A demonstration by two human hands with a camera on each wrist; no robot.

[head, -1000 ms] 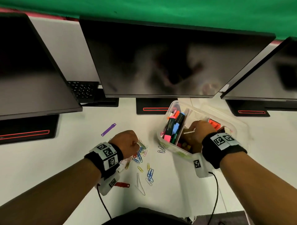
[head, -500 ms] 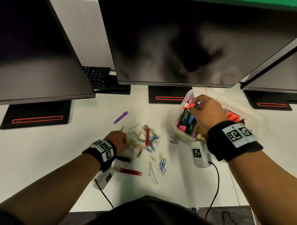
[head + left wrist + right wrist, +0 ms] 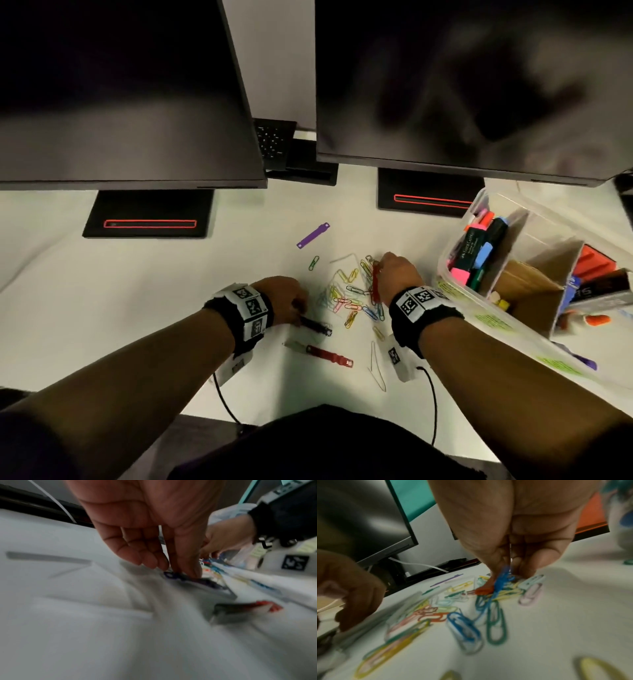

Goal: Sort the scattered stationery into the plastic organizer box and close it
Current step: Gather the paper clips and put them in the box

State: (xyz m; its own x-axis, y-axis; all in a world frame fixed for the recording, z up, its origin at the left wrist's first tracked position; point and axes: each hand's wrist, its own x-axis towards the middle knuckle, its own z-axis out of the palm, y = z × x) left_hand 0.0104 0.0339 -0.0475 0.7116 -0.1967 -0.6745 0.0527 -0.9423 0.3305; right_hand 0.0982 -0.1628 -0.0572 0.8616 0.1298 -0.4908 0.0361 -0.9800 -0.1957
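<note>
Left hand (image 3: 281, 298) pinched a dark fastener strip (image 3: 315, 325) lying crosswise; right hand (image 3: 394, 275) pinched paper clips (image 3: 352, 298). Organizer box (image 3: 455, 253) highlighter (image 3: 474, 251) read "FABER-CASTELL".

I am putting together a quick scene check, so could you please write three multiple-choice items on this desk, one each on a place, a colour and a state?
1. Where does the plastic organizer box stand relative to the pile of paper clips?
A. to its right
B. to its left
C. behind the monitors

2. What colour is the fastener strip lying alone beyond the pile?
A. yellow
B. purple
C. white

3. What is the right hand doing?
A. resting flat on the box
B. holding a highlighter
C. pinching clips at the pile

Answers:
1 A, the head view shows the box at the right edge of the desk.
2 B, the strip is plainly purple in the head view.
3 C, the right wrist view shows fingertips closed on a blue clip.
</note>
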